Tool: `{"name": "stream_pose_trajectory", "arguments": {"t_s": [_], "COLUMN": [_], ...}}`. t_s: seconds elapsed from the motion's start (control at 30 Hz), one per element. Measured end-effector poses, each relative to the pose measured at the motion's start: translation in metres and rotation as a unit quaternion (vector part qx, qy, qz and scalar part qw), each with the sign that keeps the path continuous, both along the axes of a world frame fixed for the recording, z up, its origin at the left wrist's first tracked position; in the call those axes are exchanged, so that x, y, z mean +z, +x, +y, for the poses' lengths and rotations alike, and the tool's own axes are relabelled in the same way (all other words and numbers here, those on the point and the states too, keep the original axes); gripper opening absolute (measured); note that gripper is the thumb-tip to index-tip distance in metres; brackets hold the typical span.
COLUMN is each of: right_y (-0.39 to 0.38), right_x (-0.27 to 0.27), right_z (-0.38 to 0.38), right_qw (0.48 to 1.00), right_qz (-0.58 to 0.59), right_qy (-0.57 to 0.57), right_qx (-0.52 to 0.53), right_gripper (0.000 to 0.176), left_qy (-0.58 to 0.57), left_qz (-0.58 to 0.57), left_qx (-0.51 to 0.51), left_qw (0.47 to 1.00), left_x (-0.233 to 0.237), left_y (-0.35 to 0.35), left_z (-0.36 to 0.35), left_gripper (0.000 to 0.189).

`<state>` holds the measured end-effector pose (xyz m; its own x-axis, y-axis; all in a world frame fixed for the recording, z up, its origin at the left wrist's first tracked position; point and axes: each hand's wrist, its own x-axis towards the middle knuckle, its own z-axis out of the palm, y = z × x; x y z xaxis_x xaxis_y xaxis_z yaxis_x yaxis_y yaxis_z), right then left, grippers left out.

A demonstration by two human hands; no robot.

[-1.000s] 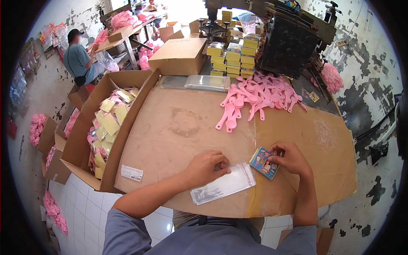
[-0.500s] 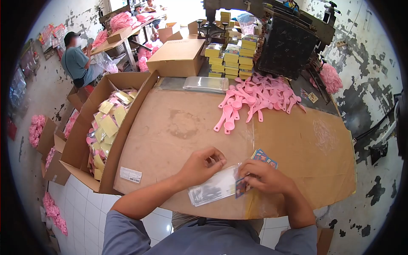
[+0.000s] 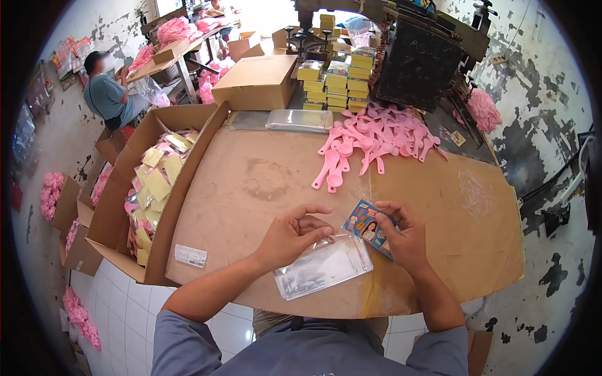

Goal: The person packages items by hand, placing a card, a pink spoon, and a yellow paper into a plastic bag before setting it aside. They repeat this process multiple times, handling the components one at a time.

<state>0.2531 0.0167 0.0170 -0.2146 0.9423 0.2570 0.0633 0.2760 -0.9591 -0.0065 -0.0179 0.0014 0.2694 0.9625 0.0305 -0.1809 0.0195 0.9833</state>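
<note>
My right hand (image 3: pixel 401 233) holds a printed blue card (image 3: pixel 369 227) with a figure on it, the thumb on its face. My left hand (image 3: pixel 298 235) is at the upper edge of a stack of clear plastic bags (image 3: pixel 323 271), thumb and forefinger pinched near the opening; a thin film edge seems to lie between them. The bags lie flat on the cardboard-covered table (image 3: pixel 251 219) near its front edge. The card's lower left corner is close to the mouth of the top bag. Farther back sits a heap of pink spoons (image 3: pixel 382 135).
On the left stands a long open box (image 3: pixel 188 188) of packed bags. Behind are a closed carton (image 3: pixel 257 81), more clear bags (image 3: pixel 300 120), yellow-edged card stacks (image 3: pixel 337 81) and a black machine (image 3: pixel 419 62). A person (image 3: pixel 106 94) sits at the far left.
My right hand has lifted and turned the card upward, away from the bags, so its printed face shows. My left hand has moved slightly down to the bags' edge.
</note>
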Motion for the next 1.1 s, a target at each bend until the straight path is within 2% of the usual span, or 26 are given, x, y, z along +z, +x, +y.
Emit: {"name": "stream_pose_trajectory", "arguments": {"t_s": [0.03, 0.13, 0.23, 0.33, 0.43, 0.5, 0.53, 0.6, 0.63, 0.73, 0.83, 0.93, 1.03, 1.1], "right_y": [0.0, 0.003, 0.004, -0.003, -0.011, -0.013, -0.014, -0.007, -0.005, -0.006, -0.013, -0.016, -0.032, -0.041], "right_x": [0.001, -0.006, 0.013, 0.011, 0.014, 0.01, 0.008, 0.01, 0.011, 0.008, 0.014, 0.018, 0.021, 0.005], "right_z": [0.0, 0.001, -0.001, -0.002, -0.007, -0.011, -0.012, -0.008, -0.005, -0.007, 0.002, 0.027, 0.063, 0.091], "right_qw": [1.0, 0.995, 0.962, 0.953, 0.936, 0.979, 0.991, 0.997, 0.998, 0.988, 0.941, 0.936, 0.895, 0.837], "right_qz": [0.013, -0.066, -0.199, -0.179, -0.219, -0.14, -0.1, -0.053, -0.03, -0.11, -0.208, -0.244, -0.333, -0.377], "right_qy": [0.019, 0.07, 0.169, 0.198, 0.221, 0.114, 0.06, 0.008, -0.018, -0.031, 0.182, 0.147, 0.274, 0.39], "right_qx": [-0.005, 0.001, 0.082, 0.143, 0.162, 0.093, 0.059, 0.058, 0.058, 0.101, 0.194, 0.209, 0.113, 0.075], "right_gripper": [0.021, 0.023, 0.023, 0.024, 0.023, 0.022, 0.021, 0.02, 0.02, 0.019, 0.017, 0.024, 0.034, 0.039], "left_qy": [0.009, 0.026, 0.047, 0.098, 0.131, 0.12, 0.092, 0.036, 0.049, 0.06, 0.037, 0.034, 0.013, 0.004], "left_qz": [0.006, 0.025, 0.068, 0.157, 0.205, 0.195, 0.154, 0.07, 0.063, 0.052, 0.069, 0.084, 0.054, 0.061], "left_qx": [-0.004, -0.018, -0.035, -0.057, -0.059, -0.053, -0.04, -0.014, -0.009, -0.006, -0.004, 0.015, 0.015, 0.013], "left_qw": [1.0, 0.999, 0.996, 0.981, 0.968, 0.972, 0.983, 0.997, 0.997, 0.997, 0.997, 0.996, 0.998, 0.998], "left_x": [-0.001, -0.005, -0.003, 0.002, 0.004, 0.0, 0.0, 0.0, -0.001, -0.005, -0.002, -0.001, 0.003, 0.007], "left_y": [0.001, 0.004, 0.005, 0.006, 0.009, 0.009, 0.009, 0.008, 0.008, 0.007, 0.005, 0.003, 0.002, 0.001], "left_z": [-0.001, -0.004, -0.006, -0.009, -0.012, -0.011, -0.01, -0.009, -0.008, -0.008, -0.01, -0.008, -0.005, -0.006], "left_gripper": [0.042, 0.044, 0.045, 0.047, 0.047, 0.047, 0.047, 0.048, 0.047, 0.045, 0.042, 0.038, 0.036, 0.035]}}
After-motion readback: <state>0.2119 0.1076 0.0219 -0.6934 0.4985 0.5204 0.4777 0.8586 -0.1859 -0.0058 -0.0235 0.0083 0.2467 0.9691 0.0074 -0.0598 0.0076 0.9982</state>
